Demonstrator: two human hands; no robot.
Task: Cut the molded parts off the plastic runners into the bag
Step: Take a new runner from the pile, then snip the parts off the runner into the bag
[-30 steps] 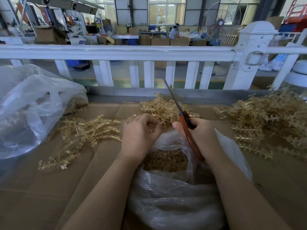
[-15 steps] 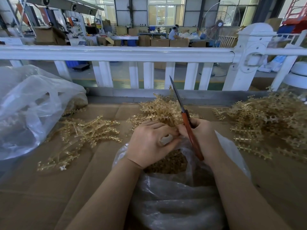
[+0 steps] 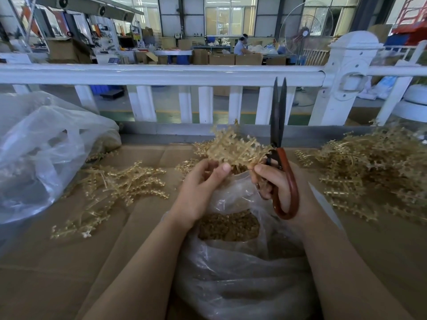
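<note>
While left hand (image 3: 198, 192) holds runner (image 3: 233, 148), right hand (image 3: 279, 183) raises scissors (image 3: 278, 125) upright.

This is a factory floor, a plastics workshop. Beyond the right grip (image 3: 279, 181), a long white railing (image 3: 161, 73) fences the cardboard-covered counter (image 3: 69, 262) from an open hall with tall windows (image 3: 231, 17), stacked brown cardboard cartons (image 3: 221, 58) and a large round pedestal fan (image 3: 306, 31). Far past the grip, another worker (image 3: 240, 46) sits at a bench. Heaps of amber moulded plastic runners (image 3: 374, 172) lie right of the grip.
</note>
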